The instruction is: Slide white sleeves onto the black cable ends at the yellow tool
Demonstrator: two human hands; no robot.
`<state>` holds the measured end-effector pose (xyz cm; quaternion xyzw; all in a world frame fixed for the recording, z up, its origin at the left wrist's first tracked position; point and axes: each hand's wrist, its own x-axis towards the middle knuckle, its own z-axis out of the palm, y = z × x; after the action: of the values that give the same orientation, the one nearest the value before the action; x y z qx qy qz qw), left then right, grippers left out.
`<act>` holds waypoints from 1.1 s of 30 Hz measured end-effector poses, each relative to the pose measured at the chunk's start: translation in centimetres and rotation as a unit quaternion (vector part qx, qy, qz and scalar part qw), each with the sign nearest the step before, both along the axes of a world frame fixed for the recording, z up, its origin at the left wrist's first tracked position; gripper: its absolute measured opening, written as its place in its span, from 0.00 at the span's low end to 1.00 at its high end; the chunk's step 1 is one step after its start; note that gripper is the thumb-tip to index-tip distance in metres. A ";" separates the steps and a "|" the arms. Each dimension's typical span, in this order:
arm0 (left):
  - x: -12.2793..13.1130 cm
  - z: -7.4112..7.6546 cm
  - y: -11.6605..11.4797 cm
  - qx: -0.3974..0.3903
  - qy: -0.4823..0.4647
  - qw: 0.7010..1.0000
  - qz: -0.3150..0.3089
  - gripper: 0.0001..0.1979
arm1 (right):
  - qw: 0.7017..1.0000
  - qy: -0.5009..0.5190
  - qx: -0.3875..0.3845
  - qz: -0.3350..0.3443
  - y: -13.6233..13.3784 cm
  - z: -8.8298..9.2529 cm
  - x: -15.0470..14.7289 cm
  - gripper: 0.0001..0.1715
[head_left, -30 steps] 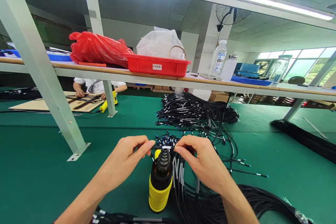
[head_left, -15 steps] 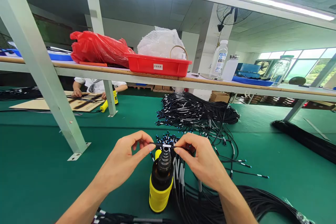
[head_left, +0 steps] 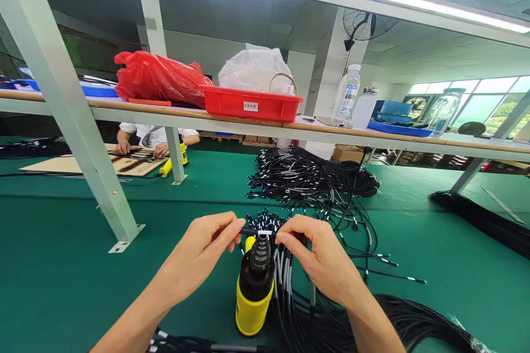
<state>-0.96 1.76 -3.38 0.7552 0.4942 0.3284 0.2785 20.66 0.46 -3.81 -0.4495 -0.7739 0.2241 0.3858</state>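
A thin black cable (head_left: 250, 230) with a white sleeve (head_left: 265, 233) stretches level between my two hands. My left hand (head_left: 213, 248) pinches its left end between thumb and fingers. At the other side, the thumb and forefinger of my right hand (head_left: 312, 251) grip it just past the white part. Directly below stands a yellow and black heat gun (head_left: 254, 298), upright, its ribbed dark nozzle (head_left: 260, 253) pointing up at the sleeve. Whether the sleeve touches the nozzle I cannot tell. Behind the gun lie several cable ends with blue tips (head_left: 265, 215).
Black cable bundles lie behind (head_left: 306, 174), at the front right (head_left: 406, 320) and far right (head_left: 476, 220) on the green table (head_left: 199, 187). A shelf (head_left: 232, 122) with a red bin (head_left: 252, 105) spans above. Its post (head_left: 89, 138) stands left. Across the table, a co-worker's hands (head_left: 122, 147) work at a board.
My left fingers have shifted their hold, the thumb now lying more over the cable's end. The cable and white sleeve stay above the nozzle. My right hand has barely moved.
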 end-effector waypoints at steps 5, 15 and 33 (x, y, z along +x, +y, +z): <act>0.0 0.3 -0.3 0.005 0.007 1.000 0.017 0.20 | 1.000 0.006 0.001 -0.004 0.2 -0.3 0.0 0.11; -0.1 0.2 -0.3 0.033 0.000 0.999 0.030 0.13 | 1.000 0.022 -0.009 -0.013 0.5 -0.7 -0.3 0.08; -0.2 0.2 -0.5 0.043 0.005 0.999 0.019 0.16 | 1.000 0.015 -0.013 0.002 0.2 -0.4 -0.3 0.13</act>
<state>-1.14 1.28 -3.23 0.7588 0.4953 0.3502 0.2372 20.33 0.64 -4.21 -0.4493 -0.7658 0.2423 0.3910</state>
